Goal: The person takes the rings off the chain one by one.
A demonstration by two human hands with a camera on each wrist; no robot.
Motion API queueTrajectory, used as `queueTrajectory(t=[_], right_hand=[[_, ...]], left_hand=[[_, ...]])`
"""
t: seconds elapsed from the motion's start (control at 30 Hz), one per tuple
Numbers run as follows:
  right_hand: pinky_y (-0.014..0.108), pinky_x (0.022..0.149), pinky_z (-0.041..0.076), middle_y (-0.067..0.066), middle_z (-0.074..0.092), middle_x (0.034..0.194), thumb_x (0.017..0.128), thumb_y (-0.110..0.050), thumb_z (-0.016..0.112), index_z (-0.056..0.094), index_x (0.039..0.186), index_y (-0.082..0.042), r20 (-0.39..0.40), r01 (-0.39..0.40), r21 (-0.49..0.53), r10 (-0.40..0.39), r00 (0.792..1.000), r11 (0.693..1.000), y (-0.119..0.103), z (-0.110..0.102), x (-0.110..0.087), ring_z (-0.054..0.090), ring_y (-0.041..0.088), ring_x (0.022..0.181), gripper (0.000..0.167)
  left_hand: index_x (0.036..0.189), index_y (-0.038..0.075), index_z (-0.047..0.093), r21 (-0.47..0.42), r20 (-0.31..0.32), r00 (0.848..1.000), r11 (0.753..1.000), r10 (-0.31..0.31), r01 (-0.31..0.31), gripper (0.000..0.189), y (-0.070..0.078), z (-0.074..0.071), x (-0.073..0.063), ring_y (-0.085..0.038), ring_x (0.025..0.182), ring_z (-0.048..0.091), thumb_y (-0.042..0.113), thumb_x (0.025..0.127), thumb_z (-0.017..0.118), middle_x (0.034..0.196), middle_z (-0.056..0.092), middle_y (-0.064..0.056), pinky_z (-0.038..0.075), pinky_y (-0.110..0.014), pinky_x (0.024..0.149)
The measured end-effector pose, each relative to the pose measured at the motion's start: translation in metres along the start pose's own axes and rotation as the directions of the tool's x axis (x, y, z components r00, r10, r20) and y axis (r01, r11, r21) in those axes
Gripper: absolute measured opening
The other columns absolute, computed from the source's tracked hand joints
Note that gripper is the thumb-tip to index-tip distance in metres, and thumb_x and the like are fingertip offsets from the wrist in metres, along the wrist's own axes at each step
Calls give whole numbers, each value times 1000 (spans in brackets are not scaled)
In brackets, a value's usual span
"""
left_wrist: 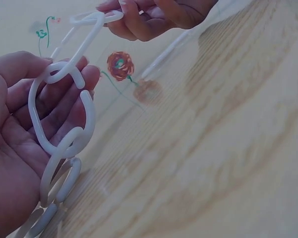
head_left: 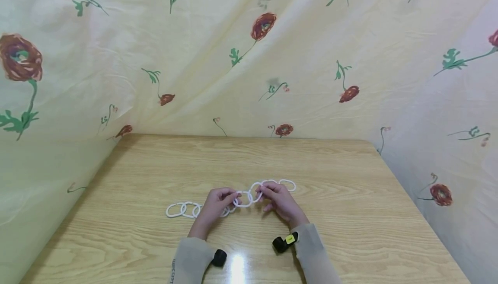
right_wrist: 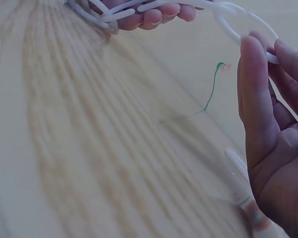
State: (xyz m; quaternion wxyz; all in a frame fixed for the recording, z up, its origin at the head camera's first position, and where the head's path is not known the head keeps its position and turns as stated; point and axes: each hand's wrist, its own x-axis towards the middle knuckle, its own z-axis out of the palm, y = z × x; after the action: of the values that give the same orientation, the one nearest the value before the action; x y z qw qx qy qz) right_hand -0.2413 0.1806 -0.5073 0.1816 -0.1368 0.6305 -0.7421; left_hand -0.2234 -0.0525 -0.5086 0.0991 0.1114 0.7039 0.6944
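A chain of white plastic oval links point(head_left: 244, 206) runs between my two hands, slightly above the table. My left hand point(head_left: 215, 208) pinches one link between thumb and fingers. In the left wrist view that link point(left_wrist: 33, 106) has a gap in its side, and neighbouring links pass through both its ends. Further right, my right hand point(head_left: 283, 202) pinches another link point(right_wrist: 272, 58) between thumb and fingertips. Several linked pieces point(head_left: 174, 216) trail onto the table at the left. Beyond the right hand, more links end in an oval link point(head_left: 288, 180). The hands partly hide the chain.
Beneath the hands lies a wood-grain table point(head_left: 350, 197). A flower-patterned cloth point(head_left: 210, 59) hangs behind it and along both sides. Dark wrist devices point(head_left: 280, 244) sit by both grey-beige sleeves point(head_left: 311, 249). Light reflects off the table's near part.
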Motion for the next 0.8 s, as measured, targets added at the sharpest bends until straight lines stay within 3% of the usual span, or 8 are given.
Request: queueTrajectory(t=[0.2, 0.43, 0.8], right_hand=[[22, 52, 57, -7, 66, 85, 97, -22, 58, 68, 94, -15, 3, -10, -53, 10, 1000, 999, 0, 3, 1, 60, 4, 72, 12], [23, 53, 58, -5, 66, 86, 98, -17, 56, 64, 104, 3, 18, -19, -67, 21, 1000, 998, -1, 5, 1, 61, 6, 72, 23], [23, 55, 58, -7, 67, 90, 98, -16, 56, 67, 97, -14, 48, -31, -95, 36, 998, 995, 0, 7, 1, 64, 7, 77, 11]], left_hand=[[106, -15, 64, 45, 25, 1000, 999, 16, -17, 25, 1, 0, -1, -3, 70, 61, 7, 96, 57, 91, 70, -24, 53, -15, 64], [107, -15, 64, 63, 31, 999, 998, 15, -17, 26, 1, 0, 0, -2, 70, 60, 7, 96, 58, 92, 70, -27, 52, -15, 65], [107, -14, 65, 102, 40, 999, 995, 13, -17, 26, 2, 0, 0, -2, 69, 60, 9, 96, 57, 95, 70, -29, 52, -16, 64]])
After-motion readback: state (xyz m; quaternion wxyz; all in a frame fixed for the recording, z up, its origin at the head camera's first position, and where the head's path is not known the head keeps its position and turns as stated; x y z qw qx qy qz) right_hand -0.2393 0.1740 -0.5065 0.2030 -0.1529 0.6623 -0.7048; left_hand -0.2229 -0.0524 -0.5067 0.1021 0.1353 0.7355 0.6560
